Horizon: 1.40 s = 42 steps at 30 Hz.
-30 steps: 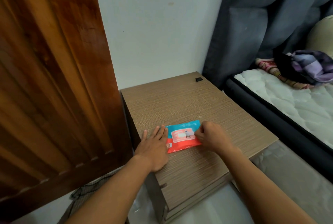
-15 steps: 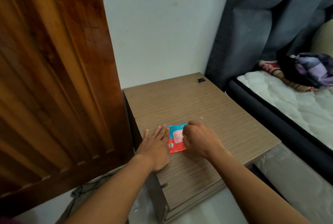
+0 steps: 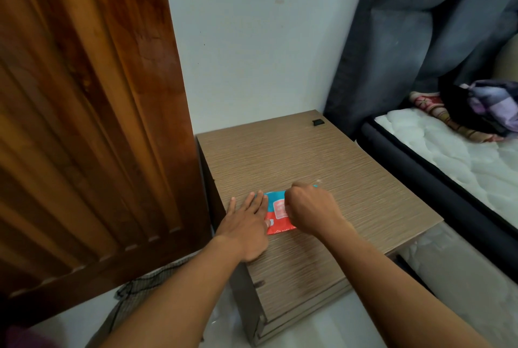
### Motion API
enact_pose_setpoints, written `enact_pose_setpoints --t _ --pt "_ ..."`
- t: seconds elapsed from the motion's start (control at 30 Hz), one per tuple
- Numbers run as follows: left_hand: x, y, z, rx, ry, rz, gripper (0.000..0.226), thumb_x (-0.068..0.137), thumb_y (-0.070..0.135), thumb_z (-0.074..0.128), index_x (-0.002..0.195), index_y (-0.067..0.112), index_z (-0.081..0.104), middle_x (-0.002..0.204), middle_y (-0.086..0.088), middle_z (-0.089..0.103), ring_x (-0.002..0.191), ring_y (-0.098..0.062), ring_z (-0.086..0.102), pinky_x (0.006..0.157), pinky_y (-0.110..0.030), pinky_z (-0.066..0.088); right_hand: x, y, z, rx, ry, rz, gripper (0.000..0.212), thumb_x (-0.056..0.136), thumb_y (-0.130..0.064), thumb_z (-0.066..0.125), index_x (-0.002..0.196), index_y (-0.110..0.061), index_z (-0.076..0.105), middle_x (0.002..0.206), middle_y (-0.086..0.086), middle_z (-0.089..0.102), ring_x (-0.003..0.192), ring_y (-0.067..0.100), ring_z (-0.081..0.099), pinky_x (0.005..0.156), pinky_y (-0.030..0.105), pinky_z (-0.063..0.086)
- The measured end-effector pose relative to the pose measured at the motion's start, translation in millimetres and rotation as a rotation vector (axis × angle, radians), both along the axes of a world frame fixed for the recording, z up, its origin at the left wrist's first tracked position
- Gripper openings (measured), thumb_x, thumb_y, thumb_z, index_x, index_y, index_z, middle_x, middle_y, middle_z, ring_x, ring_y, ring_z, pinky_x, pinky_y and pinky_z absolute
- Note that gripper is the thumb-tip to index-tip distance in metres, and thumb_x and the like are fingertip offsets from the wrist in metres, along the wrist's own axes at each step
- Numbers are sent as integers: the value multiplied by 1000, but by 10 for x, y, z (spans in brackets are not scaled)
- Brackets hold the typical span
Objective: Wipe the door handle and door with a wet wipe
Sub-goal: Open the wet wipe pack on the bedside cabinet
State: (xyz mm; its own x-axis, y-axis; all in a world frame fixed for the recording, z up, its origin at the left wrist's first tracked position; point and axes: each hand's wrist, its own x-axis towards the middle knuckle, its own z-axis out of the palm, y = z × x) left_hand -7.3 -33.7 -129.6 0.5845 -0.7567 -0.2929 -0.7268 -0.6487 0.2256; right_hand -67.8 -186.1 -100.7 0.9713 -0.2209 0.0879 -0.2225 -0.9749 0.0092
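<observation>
A blue and red wet wipe pack (image 3: 276,211) lies flat on the wooden bedside cabinet (image 3: 350,179). My left hand (image 3: 248,224) rests palm down, fingers spread, on the pack's left edge and the cabinet top. My right hand (image 3: 309,211) is curled into a fist over the pack's right half, fingers pinched at its label; what it pinches is hidden. The dark brown wooden door (image 3: 84,123) fills the left side. Its handle is out of view.
A white wall stands behind the cabinet. A dark grey curtain (image 3: 420,39) hangs at right above a bed with a white mattress (image 3: 462,157) and bundled clothes (image 3: 487,106). A checked cloth (image 3: 134,294) lies on the floor below the door. A small black piece (image 3: 318,122) sits at the cabinet's back corner.
My right hand has slid left from the pack's right edge onto its middle, covering most of it. My left hand has stayed pressed down.
</observation>
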Motion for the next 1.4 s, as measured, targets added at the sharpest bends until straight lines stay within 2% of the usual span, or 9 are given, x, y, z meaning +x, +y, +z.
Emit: enact_pose_setpoints --t 0.13,0.3,0.43,0.53,0.63,0.8,1.03,1.27,1.4 --pt "3 2 3 -1 5 0 65 107 36 24 157 15 -12 166 1 -16 151 -15 -19 123 -51 -7 -49 -34 -62 34 3 8 17 93 -25 43 96 -14 56 100 1 56 89 27 62 62 34 41" --pt "24 -3 -26 -9 -1 3 65 107 36 24 157 15 -12 166 1 -16 151 -15 -19 122 -51 -8 -108 -97 -98 174 -97 -14 20 95 -32 38 94 -17 52 95 0 59 82 28 61 64 39 48" --pt "20 -11 -41 -10 4 1 66 107 37 25 157 16 -13 166 1 -16 151 -15 -19 122 -51 -8 -131 -129 -115 241 -111 -25 11 91 -28 44 88 -19 49 91 0 61 80 28 60 60 36 42" --pt "17 -5 -36 -11 -1 -2 66 107 36 25 157 15 -12 166 1 -16 151 -15 -19 122 -51 -8 -150 -129 -102 228 -106 -3 9 88 -29 45 93 -23 50 94 -2 62 83 27 61 61 34 42" --pt "25 7 -34 -17 -5 -3 65 107 35 25 157 15 -12 166 1 -16 151 -15 -20 122 -51 -9 -136 -118 -42 189 -22 30 28 88 -32 48 114 -32 55 108 -6 59 94 22 61 69 35 48" --pt "11 6 -39 -16 -1 2 66 106 36 26 157 16 -12 166 1 -16 151 -15 -19 122 -51 -9 -131 -113 -48 105 -18 55 10 93 -33 48 100 -31 55 100 -6 54 89 24 62 58 32 39" --pt "26 -6 -36 -15 1 9 66 107 36 25 157 15 -12 166 1 -16 151 -15 -19 122 -50 -9 -168 -85 -11 195 -120 -10 12 94 -33 44 94 -25 53 97 -5 64 88 24 61 60 33 38" --pt "23 0 -43 -23 15 11 66 107 37 26 157 16 -12 166 2 -15 151 -15 -19 122 -51 -9 -158 -62 23 189 -101 -79 14 93 -33 41 97 -24 53 93 1 67 85 29 62 60 34 38" --pt "26 5 -40 -29 9 8 66 106 36 27 157 16 -11 166 1 -15 150 -15 -20 122 -51 -9 -139 -42 42 108 -32 -14 21 89 -27 42 108 -28 52 105 -1 65 91 29 63 65 35 45"
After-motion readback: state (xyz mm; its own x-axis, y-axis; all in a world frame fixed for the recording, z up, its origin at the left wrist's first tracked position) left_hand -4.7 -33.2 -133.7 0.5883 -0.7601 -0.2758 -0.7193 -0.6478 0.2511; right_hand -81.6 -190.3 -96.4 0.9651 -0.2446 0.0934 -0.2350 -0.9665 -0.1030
